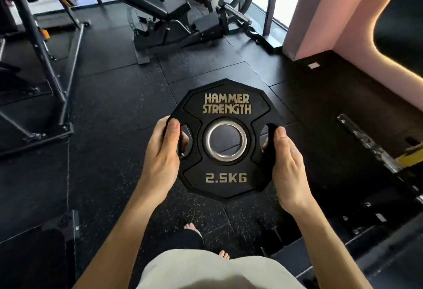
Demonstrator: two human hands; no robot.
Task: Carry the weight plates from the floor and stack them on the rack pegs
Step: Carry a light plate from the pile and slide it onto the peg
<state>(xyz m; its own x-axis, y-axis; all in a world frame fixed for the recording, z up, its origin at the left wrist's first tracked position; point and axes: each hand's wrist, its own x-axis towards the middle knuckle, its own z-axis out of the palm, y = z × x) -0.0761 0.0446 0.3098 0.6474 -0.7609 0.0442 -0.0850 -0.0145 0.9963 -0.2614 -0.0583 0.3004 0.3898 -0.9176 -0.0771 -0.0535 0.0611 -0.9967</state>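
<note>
A black 2.5 kg weight plate (pixel 225 174) marked "Hammer Strength" is held flat in front of me, above the floor, with its steel-ringed centre hole facing up. My left hand (pixel 161 160) grips its left edge, thumb on top and fingers curled through the left handle slot. On the opposite edge, my right hand (pixel 287 165) holds it the same way through the right slot. No rack peg can be made out in this view.
Black rubber floor tiles (pixel 109 151) lie all around. A machine frame (pixel 45 59) stands at the left and a bench machine base (pixel 174 27) at the back. A pink wall (pixel 338 25) rises at the right. My bare feet (pixel 190 227) show below.
</note>
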